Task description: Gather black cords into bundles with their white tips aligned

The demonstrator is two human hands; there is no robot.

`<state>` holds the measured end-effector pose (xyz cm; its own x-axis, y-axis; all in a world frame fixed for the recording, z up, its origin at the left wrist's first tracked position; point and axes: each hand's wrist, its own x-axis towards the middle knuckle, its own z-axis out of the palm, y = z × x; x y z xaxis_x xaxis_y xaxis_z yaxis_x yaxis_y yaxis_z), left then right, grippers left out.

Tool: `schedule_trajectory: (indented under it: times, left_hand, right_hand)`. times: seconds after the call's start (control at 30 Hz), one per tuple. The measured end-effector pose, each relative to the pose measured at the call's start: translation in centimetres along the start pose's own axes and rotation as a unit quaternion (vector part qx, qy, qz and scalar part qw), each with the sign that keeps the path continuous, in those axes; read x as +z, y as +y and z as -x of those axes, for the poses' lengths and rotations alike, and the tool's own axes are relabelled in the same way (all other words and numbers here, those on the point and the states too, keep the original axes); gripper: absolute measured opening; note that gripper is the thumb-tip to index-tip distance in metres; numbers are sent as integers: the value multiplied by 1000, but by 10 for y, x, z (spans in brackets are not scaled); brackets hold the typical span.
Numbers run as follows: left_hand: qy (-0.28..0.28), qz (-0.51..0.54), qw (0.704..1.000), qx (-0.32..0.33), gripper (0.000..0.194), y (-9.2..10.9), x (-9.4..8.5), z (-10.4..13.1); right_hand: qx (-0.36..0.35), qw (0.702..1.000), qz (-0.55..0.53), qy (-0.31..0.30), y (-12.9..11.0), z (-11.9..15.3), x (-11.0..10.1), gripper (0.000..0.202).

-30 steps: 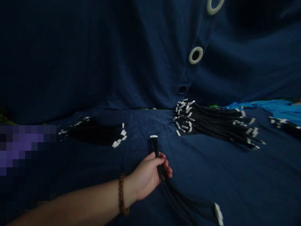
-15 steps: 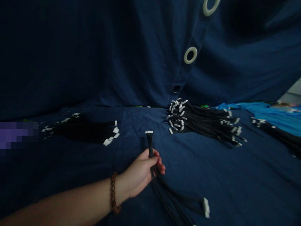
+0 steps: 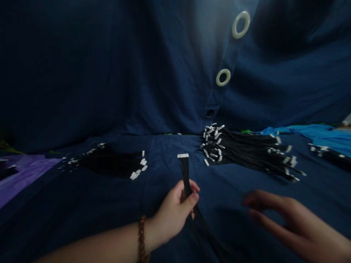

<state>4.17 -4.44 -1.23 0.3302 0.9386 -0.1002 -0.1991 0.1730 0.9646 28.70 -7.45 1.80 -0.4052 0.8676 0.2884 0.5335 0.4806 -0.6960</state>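
Left fingers [image 3: 192,199] pinch black cables [image 3: 185,171]; right fingers [image 3: 270,199] curve nearby.

Blue cloth [image 3: 164,153] matt; white connector [image 3: 182,156] smooth plastic.

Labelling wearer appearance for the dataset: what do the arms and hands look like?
No gloves. The left hand has a brown, beaded-looking bracelet at the wrist; no sleeve shows on the visible left forearm. The right hand is blurred; nothing worn shows on it.
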Motion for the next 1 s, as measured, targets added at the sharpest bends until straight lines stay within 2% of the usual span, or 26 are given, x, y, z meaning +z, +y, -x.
schedule_trajectory:
  times: [0.03,0.07,0.1,0.17,0.27,0.37,0.5,0.57,0.67,0.83,1.0]
  left_hand:
    - [-3,-5,1000,9,15,-1,-1,-1]
    - [-8,-10,1000,16,15,-2,-1,-2]
    - [-13,-17,1000,21,15,-2,-2,-3]
    - [-12,-25,999,27,18,-2,-4,-6]
    - [32,1,998,61,21,3,-8,-11]
    - [98,51,990,90,20,10,-14,-19]
    - [152,71,982,84,24,11,-23,-28]
    - [155,76,982,71,26,10,-24,-31]
    - [149,87,984,49,27,7,-24,-31]
    - [115,113,987,5,29,9,-20,-29]
    - [94,121,988,-6,22,9,-21,-29]
  right_hand:
    - [33,998,-45,-10,-2,-20,13,30]
    - [40,989,-134,-46,-3,-40,28,29]
    - [36,964,-252,-84,-5,-59,43,28]
    - [13,938,-326,-118,-5,-89,73,37]
    - [16,898,-406,-169,2,-107,99,53]
    - [47,859,-459,-221,12,-104,101,60]
    - [112,821,-481,-286,20,-101,93,31]
    - [127,810,-490,-295,23,-103,93,26]
    - [124,799,-508,-298,28,-106,96,32]
    - [97,795,-525,-287,41,-109,96,35]
    - [88,794,-528,-288,40,-109,93,35]
